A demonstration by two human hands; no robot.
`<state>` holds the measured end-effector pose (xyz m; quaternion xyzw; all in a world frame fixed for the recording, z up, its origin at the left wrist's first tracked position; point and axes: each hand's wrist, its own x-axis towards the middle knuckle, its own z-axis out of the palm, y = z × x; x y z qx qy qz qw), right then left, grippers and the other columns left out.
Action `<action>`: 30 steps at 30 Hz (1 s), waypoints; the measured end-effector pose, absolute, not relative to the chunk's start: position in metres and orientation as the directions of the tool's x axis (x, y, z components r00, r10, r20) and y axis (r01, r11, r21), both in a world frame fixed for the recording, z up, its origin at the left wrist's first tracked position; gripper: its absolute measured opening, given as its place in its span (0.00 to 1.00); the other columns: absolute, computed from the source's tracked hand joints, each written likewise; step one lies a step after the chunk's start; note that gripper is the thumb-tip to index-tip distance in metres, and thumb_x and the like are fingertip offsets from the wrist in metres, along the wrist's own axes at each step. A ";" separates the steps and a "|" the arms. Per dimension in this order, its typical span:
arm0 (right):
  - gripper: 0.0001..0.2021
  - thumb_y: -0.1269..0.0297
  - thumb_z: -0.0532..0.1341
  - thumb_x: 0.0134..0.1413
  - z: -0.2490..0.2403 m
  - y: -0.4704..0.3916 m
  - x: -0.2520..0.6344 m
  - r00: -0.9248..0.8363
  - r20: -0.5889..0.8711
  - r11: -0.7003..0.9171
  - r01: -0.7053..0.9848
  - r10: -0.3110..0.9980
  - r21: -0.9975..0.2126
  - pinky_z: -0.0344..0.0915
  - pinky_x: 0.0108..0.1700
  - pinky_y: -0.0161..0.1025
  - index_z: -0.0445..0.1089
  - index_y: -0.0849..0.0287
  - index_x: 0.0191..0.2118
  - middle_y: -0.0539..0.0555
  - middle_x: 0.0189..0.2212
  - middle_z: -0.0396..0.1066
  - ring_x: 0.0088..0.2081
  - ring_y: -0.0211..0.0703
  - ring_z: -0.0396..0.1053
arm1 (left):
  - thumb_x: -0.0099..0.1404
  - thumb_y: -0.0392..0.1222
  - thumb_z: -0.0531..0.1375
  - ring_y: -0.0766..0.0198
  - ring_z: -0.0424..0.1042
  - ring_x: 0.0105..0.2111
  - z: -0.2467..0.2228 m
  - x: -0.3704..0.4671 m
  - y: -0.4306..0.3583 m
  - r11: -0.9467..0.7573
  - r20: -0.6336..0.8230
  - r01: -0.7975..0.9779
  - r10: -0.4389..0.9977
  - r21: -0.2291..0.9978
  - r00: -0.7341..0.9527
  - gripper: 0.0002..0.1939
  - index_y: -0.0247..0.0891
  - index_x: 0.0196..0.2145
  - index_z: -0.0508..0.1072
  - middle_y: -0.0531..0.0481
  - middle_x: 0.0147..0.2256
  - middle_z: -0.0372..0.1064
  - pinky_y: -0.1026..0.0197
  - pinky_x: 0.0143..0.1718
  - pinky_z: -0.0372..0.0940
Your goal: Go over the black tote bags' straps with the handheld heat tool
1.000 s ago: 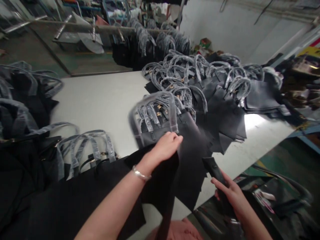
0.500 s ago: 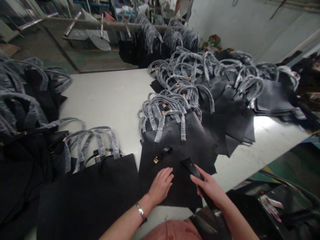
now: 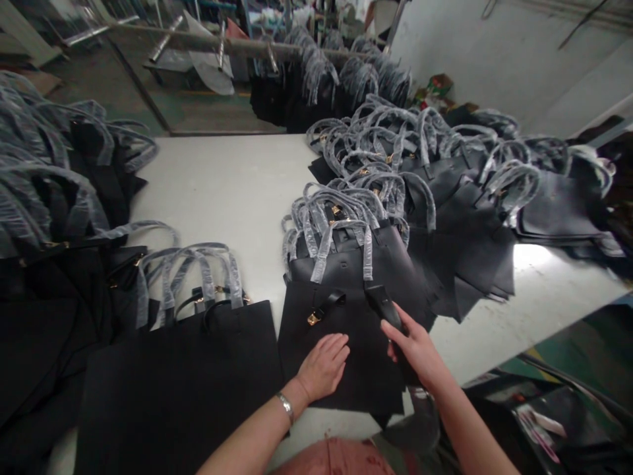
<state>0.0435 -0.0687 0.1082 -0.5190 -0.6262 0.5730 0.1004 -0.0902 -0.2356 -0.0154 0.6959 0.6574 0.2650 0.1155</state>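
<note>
A black bag panel [image 3: 341, 376] lies uppermost on a stack in front of me. My left hand [image 3: 324, 366], with a silver bracelet on its wrist, rests flat on it, fingers stretched out. My right hand [image 3: 410, 340] is closed around a long black strap [image 3: 383, 305]. The strap's far end, with a small slot, is at the panel's top edge; its lower part hangs past the table edge, partly hidden by my hand and forearm. Left of it, a short black strap with a gold clasp [image 3: 314, 318] lies on the panel. Plastic-wrapped handles [image 3: 368, 254] extend beyond the top edge.
Another black bag [image 3: 182, 382] lies to the left, beside a pile of bags [image 3: 44, 284]. More bags [image 3: 469, 244] are heaped on the white table [image 3: 222, 185] to the right. Bags [image 3: 316, 72] hang from a rail behind. A dark bin [image 3: 539, 422] stands at lower right.
My right hand has moved the strap away from me, so its slotted end is now at the panel's top edge. My left hand stays flat on the panel. The view has shifted slightly.
</note>
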 end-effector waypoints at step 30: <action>0.39 0.49 0.62 0.53 0.106 -0.085 -0.029 -0.555 -0.461 -0.057 0.596 0.693 -0.801 0.64 0.20 0.34 0.53 0.58 0.67 0.41 0.14 0.65 0.16 0.39 0.65 | 0.68 0.38 0.53 0.56 0.59 0.61 -0.018 -0.094 -0.238 -0.130 0.237 0.833 0.972 0.538 -0.001 0.18 0.32 0.54 0.66 0.42 0.58 0.63 0.52 0.64 0.51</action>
